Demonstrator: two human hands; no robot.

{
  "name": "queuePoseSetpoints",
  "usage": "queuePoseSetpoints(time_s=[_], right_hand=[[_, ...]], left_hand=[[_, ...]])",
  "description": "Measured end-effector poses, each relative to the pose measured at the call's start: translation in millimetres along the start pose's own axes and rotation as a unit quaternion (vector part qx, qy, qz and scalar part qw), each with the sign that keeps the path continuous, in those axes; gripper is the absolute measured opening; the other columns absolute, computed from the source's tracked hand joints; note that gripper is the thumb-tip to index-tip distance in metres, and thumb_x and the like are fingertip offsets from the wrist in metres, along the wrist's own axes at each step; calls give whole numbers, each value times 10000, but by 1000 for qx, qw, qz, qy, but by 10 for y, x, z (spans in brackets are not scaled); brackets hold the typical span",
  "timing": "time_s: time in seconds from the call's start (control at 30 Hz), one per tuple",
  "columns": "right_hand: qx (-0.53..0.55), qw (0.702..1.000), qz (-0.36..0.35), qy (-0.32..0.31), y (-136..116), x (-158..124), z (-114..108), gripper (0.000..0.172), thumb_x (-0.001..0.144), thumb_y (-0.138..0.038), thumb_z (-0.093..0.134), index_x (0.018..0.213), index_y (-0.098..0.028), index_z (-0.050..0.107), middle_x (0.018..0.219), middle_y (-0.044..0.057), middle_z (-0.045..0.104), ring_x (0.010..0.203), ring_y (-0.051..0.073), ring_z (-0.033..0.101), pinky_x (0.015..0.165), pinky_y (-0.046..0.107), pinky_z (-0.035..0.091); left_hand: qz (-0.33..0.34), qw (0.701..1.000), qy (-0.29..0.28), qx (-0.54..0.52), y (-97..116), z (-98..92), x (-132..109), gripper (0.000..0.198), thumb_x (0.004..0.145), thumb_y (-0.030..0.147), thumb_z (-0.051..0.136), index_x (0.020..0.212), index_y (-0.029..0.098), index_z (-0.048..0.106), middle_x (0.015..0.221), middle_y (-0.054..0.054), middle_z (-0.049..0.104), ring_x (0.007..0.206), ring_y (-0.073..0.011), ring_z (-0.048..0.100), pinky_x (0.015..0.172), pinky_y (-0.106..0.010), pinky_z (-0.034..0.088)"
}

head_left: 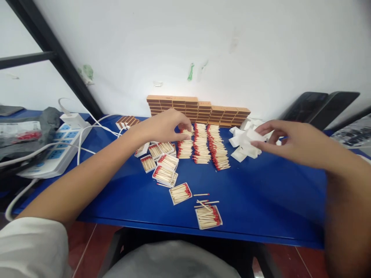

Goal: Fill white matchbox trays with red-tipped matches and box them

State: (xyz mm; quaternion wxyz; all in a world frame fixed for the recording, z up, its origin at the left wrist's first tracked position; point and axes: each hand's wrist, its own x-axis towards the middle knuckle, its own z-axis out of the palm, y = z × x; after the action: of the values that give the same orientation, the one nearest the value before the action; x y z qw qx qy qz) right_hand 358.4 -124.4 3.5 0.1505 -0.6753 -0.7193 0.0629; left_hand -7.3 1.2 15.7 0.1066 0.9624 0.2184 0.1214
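Note:
My left hand (166,126) reaches over the leftmost row of red-tipped matches (184,150), its thumb and fingers curled around some of them at the far end. Two more rows of matches, a middle row (201,144) and a right row (218,148), lie beside it. On the right, my right hand (285,137) pinches a white matchbox tray (251,136) at the edge of a heap of white trays (242,152). Filled matchbox trays (165,174) lie in a loose cluster below my left forearm. Closer to me are a filled tray (180,194) and another filled tray (208,218).
Brown matchbox sleeves (199,110) stand stacked along the wall. A few loose matches (207,203) lie near the front of the blue table (261,200). To the left are a power strip (59,148), white cables and a grey bag (43,125). Dark flat objects (319,106) lean at the back right.

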Motion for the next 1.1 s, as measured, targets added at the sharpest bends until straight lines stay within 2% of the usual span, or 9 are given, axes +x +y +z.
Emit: queuePoseSetpoints(time_s=[0.1, 0.17, 0.23, 0.3, 0.37, 0.43, 0.6, 0.87, 1.1], right_hand=[[-23, 995, -19, 98, -35, 39, 15, 477, 891, -708, 668, 1093, -276, 682, 897, 107, 727, 723, 258, 631, 711, 440, 482], [47, 994, -61, 77, -260, -3, 94, 423, 952, -649, 635, 1068, -249, 708, 1040, 113, 745, 727, 216, 622, 698, 402, 487], [120, 984, -123, -56, -575, -96, 213, 354, 990, -578, 630, 1036, -243, 736, 1000, 84, 750, 740, 194, 621, 676, 356, 491], [135, 951, -205, -187, -877, -210, 336, 252, 990, -486, 660, 1032, -255, 749, 975, 48, 741, 764, 179, 623, 686, 324, 490], [142, 928, -224, -260, -1091, -304, 434, 167, 982, -405, 680, 1038, -261, 745, 964, 26, 727, 754, 162, 618, 665, 298, 477], [146, 920, -224, -286, -1194, -354, 495, 112, 972, -342, 692, 1031, -258, 738, 982, 18, 718, 762, 153, 619, 660, 287, 467], [153, 920, -218, -286, -1196, -336, 541, 75, 957, -279, 697, 1007, -238, 733, 1014, 25, 706, 809, 160, 626, 686, 294, 462], [153, 919, -226, -285, -1188, -350, 566, 124, 938, -305, 725, 1044, -240, 725, 1035, 8, 689, 819, 145, 604, 709, 290, 452], [157, 920, -220, -283, -1195, -351, 694, 43, 955, -239, 670, 923, -227, 694, 952, -15, 663, 776, 119, 573, 686, 273, 423]], left_hand=[[-4, 1000, 2, -2, 10, -11, -2, 244, 941, 376, 674, 1067, 207, 797, 1063, -74, 817, 950, -198, 731, 850, -333, 508], [-3, 1000, 2, 1, 12, -14, -3, 245, 937, 373, 676, 1072, 209, 798, 1073, -74, 816, 957, -200, 728, 855, -334, 508], [-1, 1000, 0, 5, 13, -13, -2, 243, 937, 364, 677, 1073, 203, 798, 1071, -75, 815, 954, -200, 727, 859, -335, 509], [0, 1000, -2, 8, 9, -5, 0, 244, 939, 358, 678, 1071, 191, 797, 1063, -78, 814, 946, -199, 728, 860, -336, 509], [0, 1000, -3, 8, -2, 10, 4, 246, 940, 357, 680, 1070, 184, 796, 1061, -80, 813, 944, -199, 730, 858, -336, 509], [4, 1000, -2, 6, -20, 29, 7, 245, 940, 361, 680, 1072, 188, 794, 1055, -77, 812, 942, -198, 731, 854, -336, 508], [13, 1000, -3, 0, -60, 60, 14, 232, 937, 369, 678, 1057, 210, 797, 1035, -68, 811, 932, -196, 726, 854, -339, 508], [10, 1000, -9, -9, -43, 53, 21, 237, 936, 363, 681, 1064, 200, 797, 1042, -75, 809, 942, -199, 723, 853, -338, 506], [1, 1000, -7, -1, -24, 42, 11, 251, 937, 353, 680, 1087, 186, 792, 1057, -78, 807, 950, -196, 721, 860, -332, 501]])
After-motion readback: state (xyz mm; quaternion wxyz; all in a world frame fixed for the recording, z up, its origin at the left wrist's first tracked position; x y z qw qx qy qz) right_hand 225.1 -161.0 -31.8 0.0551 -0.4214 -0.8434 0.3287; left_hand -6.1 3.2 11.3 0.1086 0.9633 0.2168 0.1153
